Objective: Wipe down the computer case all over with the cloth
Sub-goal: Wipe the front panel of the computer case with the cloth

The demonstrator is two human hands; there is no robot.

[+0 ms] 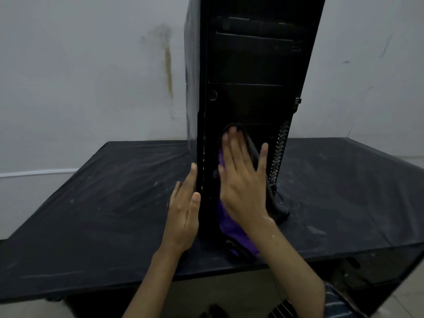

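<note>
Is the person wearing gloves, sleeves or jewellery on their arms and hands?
No. The left hand and right hand are bare: no gloves, rings or watch show. Both forearms are uncovered, with no sleeve in view. A few shiny, wet-looking spots sit on the right wrist.

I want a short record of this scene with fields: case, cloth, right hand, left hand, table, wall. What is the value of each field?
case: black tower, upright on the table, front towards the camera
cloth: purple and dark, flat against the lower front of the case
right hand: fingers straight, presses the cloth on the case front
left hand: fingers straight, touches the left front edge of the case
table: black cover with pale smears
wall: white, with a brown stain
</note>
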